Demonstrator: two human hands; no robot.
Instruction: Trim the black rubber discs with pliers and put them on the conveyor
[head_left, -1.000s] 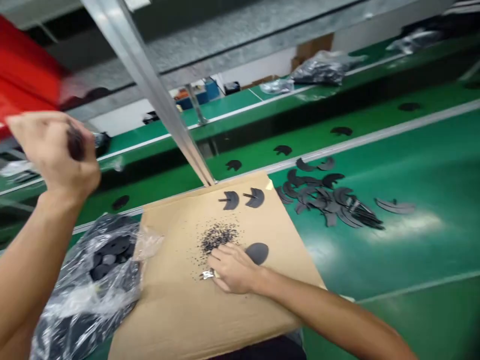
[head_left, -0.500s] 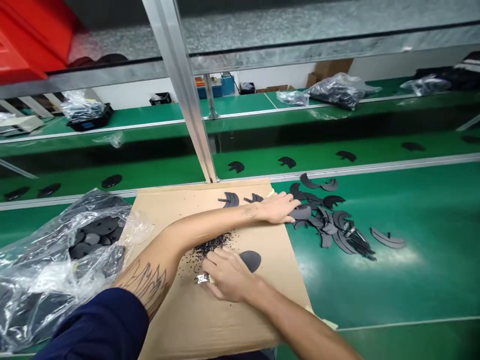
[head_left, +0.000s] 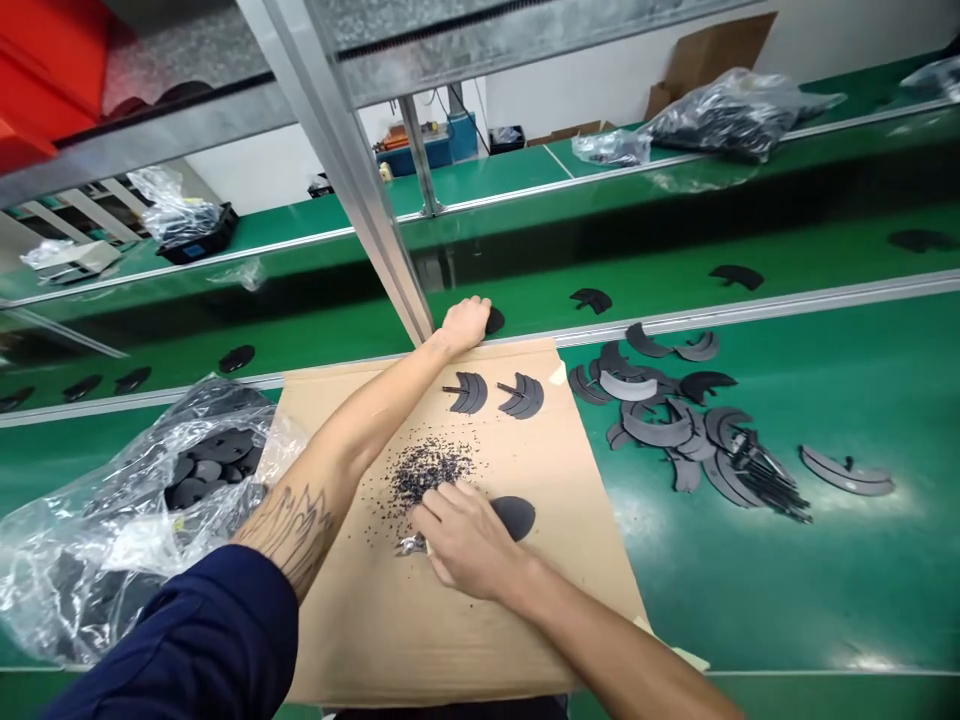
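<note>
My left hand (head_left: 466, 322) is stretched out past the cardboard to the green belt, its fingers closed at a dark curved piece (head_left: 495, 321); its fingertips are partly hidden. Low over the cardboard, my right hand (head_left: 469, 535) is a fist around a small shiny metal tool (head_left: 411, 545), its kind unclear. A scatter of tiny black parts (head_left: 431, 465) lies just beyond that fist. Beside its knuckles rests a dark oval disc (head_left: 515, 518). Two curved, ribbed black pieces with thin stems, one left (head_left: 467, 393) and one right (head_left: 522, 396), lie on the cardboard sheet (head_left: 420, 640).
Right of the cardboard, loose curved pieces (head_left: 660, 430) and black rods (head_left: 769, 475) are heaped on the green table (head_left: 750, 600). A clear plastic bag of dark discs (head_left: 97, 530) lies left. A metal post (head_left: 345, 150) rises beyond the cardboard. More pieces (head_left: 591, 300) sit along the belt.
My left hand has moved from the heap on the right, up and left to the piece on the belt. My right hand stays nearly in place with the metal tool. The view has shifted slightly.
</note>
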